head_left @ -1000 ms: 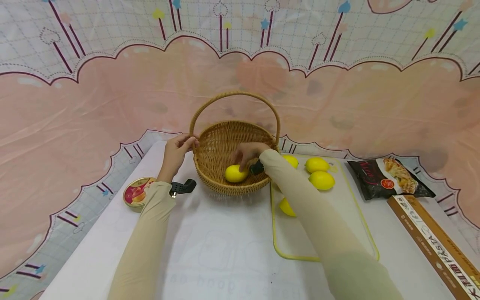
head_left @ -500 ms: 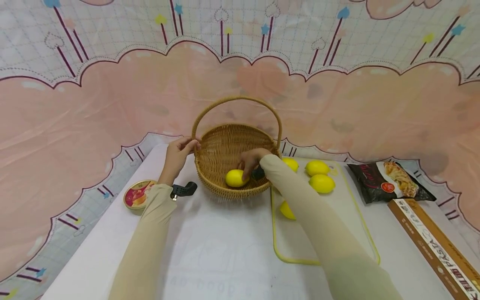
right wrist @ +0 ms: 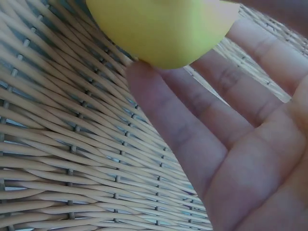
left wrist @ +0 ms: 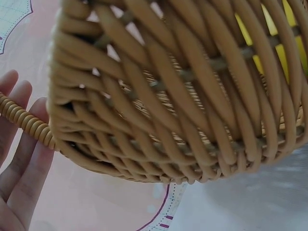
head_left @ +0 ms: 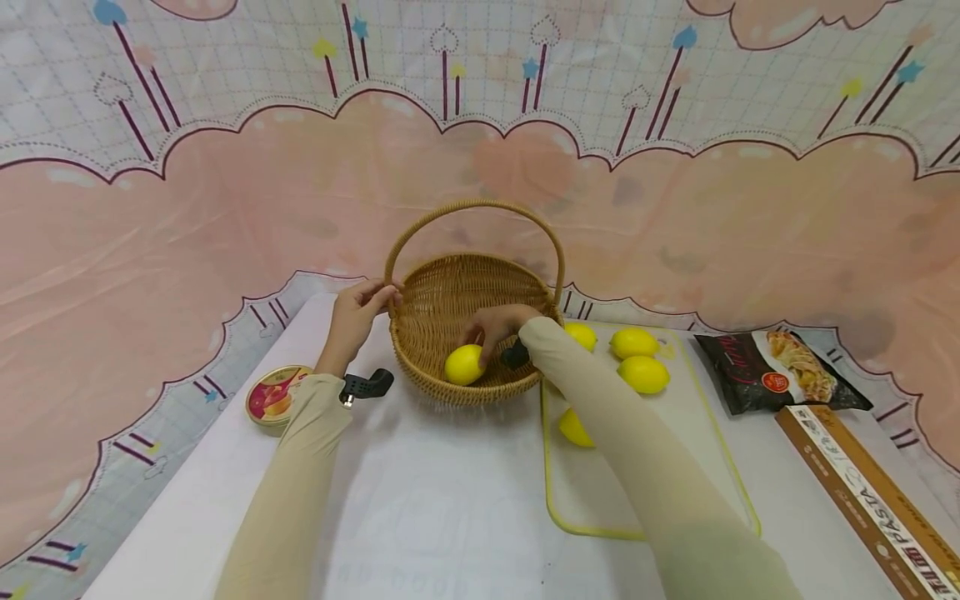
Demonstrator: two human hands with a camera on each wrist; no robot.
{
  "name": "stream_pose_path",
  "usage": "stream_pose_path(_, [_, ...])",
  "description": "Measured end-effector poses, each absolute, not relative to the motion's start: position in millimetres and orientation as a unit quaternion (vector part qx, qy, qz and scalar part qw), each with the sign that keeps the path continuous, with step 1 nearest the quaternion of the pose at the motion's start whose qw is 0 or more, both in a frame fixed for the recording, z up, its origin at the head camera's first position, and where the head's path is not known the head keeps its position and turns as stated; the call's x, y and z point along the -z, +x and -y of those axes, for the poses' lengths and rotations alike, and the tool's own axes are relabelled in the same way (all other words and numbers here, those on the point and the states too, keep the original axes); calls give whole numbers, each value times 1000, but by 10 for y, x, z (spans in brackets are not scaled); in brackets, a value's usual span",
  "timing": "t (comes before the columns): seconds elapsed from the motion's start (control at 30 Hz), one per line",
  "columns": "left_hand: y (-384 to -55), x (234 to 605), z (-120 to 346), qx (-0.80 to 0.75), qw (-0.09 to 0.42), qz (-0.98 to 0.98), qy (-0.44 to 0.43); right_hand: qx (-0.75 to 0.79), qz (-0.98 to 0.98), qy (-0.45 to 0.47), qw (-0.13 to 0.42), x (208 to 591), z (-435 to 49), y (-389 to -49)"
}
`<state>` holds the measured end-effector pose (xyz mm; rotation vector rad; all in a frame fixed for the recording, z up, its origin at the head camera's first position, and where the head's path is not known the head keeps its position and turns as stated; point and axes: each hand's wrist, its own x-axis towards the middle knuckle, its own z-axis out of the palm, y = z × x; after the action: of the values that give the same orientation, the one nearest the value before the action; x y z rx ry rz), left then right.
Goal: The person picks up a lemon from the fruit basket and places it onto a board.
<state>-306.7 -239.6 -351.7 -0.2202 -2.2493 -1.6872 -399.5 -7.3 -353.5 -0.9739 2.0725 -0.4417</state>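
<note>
A brown wicker basket (head_left: 442, 287) with a tall arched handle stands at the back of the table. My left hand (head_left: 354, 325) pinches the foot of that handle at the basket's left side; the left wrist view shows the wrapped handle (left wrist: 29, 120) between fingers and thumb. Inside the basket, my right hand (head_left: 498, 325) holds a yellow lemon (head_left: 463, 365) low near the front wall. From the right wrist, the lemon (right wrist: 163, 29) shows against the fingertips (right wrist: 144, 79), with woven wall behind. Part of its far side is hidden by the fingers.
Several lemons (head_left: 643, 375) lie on a white cutting board (head_left: 600, 500) with a yellow rim, right of the basket. Beyond it are a black food packet (head_left: 780, 371) and a long pasta box (head_left: 862, 500). A round tin (head_left: 273, 396) sits by the left forearm.
The right hand and the lemon have shifted slightly left within the basket. The left hand keeps its grip on the handle. The head view has tilted up a little.
</note>
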Motion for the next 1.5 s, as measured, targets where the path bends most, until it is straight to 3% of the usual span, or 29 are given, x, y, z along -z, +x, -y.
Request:
stream_pose_path(0.27, [-3070,3511,2391,586,161,790,-80,224,-801,-365,418,3557,68,-4007])
stream_pose_path(0.77, [-3074,3502,2373,586,158,791,-79,210,-804,-390,397,3608,77,-4053])
stream_pose_path(1.5, [-3086,3461,2354,594,147,788,-74,208,-835,-421,286,3605,91,-4032])
